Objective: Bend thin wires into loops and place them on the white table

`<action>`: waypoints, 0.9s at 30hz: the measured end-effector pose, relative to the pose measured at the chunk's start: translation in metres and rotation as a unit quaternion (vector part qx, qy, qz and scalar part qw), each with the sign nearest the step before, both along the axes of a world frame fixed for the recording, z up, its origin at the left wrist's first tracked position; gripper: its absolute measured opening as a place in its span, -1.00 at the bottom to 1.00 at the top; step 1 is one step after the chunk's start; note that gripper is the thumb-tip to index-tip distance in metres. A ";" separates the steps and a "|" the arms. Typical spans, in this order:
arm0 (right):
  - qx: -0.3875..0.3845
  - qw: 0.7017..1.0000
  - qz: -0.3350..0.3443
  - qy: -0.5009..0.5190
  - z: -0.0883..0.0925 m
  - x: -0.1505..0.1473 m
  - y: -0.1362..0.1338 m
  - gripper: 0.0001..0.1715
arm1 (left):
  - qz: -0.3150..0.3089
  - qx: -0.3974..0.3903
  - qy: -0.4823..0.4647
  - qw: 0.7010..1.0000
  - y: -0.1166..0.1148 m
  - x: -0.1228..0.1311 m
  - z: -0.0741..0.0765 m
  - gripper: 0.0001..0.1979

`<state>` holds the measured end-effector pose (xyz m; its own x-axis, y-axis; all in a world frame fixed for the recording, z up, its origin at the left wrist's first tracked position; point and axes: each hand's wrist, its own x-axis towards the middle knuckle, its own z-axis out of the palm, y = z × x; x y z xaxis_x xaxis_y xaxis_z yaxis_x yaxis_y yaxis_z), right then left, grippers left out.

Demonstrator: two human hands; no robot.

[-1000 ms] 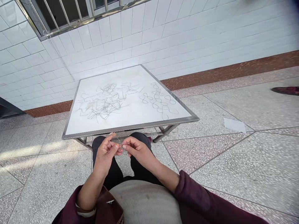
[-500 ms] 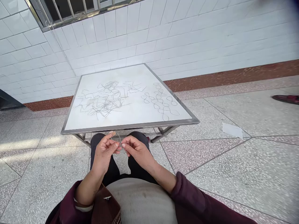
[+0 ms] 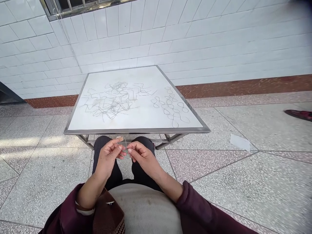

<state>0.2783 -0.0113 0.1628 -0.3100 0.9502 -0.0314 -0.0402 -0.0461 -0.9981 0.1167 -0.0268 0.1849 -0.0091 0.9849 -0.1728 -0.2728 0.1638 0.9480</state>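
Between my fingers is a thin wire [image 3: 125, 140] bent into a rounded loop, held above my knees just in front of the table edge. My left hand [image 3: 108, 157] pinches it from the left, its index finger raised along the loop. From the right, my right hand [image 3: 142, 157] grips the wire between thumb and fingertips. The wire's lower part is mostly hidden by the fingers. On the table lie a tangled heap of bent wires [image 3: 112, 105] at the left and several wires shaped into paired loops [image 3: 170, 105] at the right.
The white-topped table [image 3: 143, 120] with a metal rim stands before my knees, against a tiled wall [image 3: 151, 39]. A barred window [image 3: 75, 6] is at upper left. A white paper strip [image 3: 240, 142] lies on the floor, and a dark shoe [image 3: 298, 114] shows at far right.
The wire loop between my hands looks rounder, and the small piece of wire that showed below my fingers is less visible. The view has shifted slightly; both hands keep their grip.
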 end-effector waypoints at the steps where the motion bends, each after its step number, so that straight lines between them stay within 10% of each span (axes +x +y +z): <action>1: -0.008 1.000 0.001 0.012 0.001 0.000 0.000 -0.68 | 0.000 0.002 0.001 1.000 0.000 0.000 0.000 -0.65; 9: -0.157 0.975 0.022 0.154 0.000 -0.004 -0.003 -0.67 | 0.011 -0.007 -0.019 1.000 -0.001 0.000 -0.001 -0.64; 27: -0.117 0.984 0.006 0.133 -0.007 -0.008 -0.001 -0.64 | 0.018 -0.022 -0.008 1.000 0.002 0.002 -0.005 -0.61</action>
<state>0.2707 -0.0127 0.1558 -0.3473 0.9229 -0.1663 -0.2964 -0.2763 -0.9142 0.1185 -0.0252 0.1801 -0.0415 0.9755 -0.2159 -0.2935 0.1947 0.9359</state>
